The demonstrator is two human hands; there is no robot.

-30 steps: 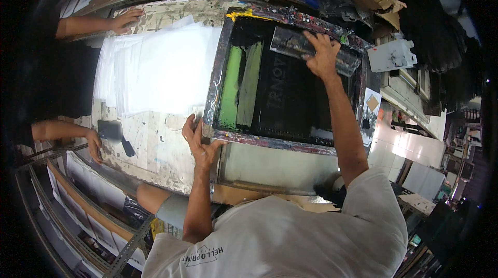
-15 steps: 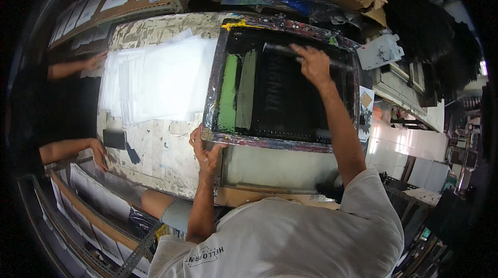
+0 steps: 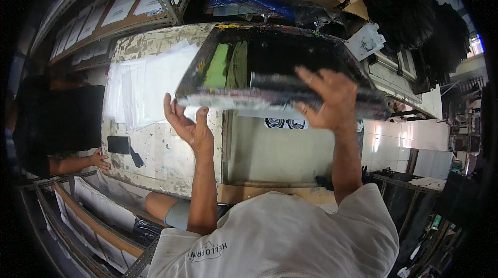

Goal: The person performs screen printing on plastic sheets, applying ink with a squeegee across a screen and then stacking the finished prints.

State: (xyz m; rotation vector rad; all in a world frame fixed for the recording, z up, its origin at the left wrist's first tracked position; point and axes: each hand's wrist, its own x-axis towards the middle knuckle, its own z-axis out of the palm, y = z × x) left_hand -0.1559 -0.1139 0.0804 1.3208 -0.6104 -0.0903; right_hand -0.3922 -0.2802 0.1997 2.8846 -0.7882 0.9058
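ink-stained screen (image 3: pixel 244 99) sat tilted, upper centre of the frame, its lower edge raised. 2 hands, apart: left hand (image 3: pixel 192 129) at the screen's lower-left corner, fingers and thumb spread, hold unclear; right hand (image 3: pixel 334 97), blurred, at the squeegee (image 3: pixel 275 82), grip could not be told. white sheets (image 3: pixel 150 82) lay left of centre.

Seen from a person's head, the left of two side-by-side fisheye cameras looks down at close range past an off-white short-sleeved T-shirt (image 3: pixel 295 234) toward a bare left hand (image 3: pixel 191 127), a bare right hand (image 3: pixel 332 99) and a paint-spattered pale worktable (image 3: pixel 161 161).
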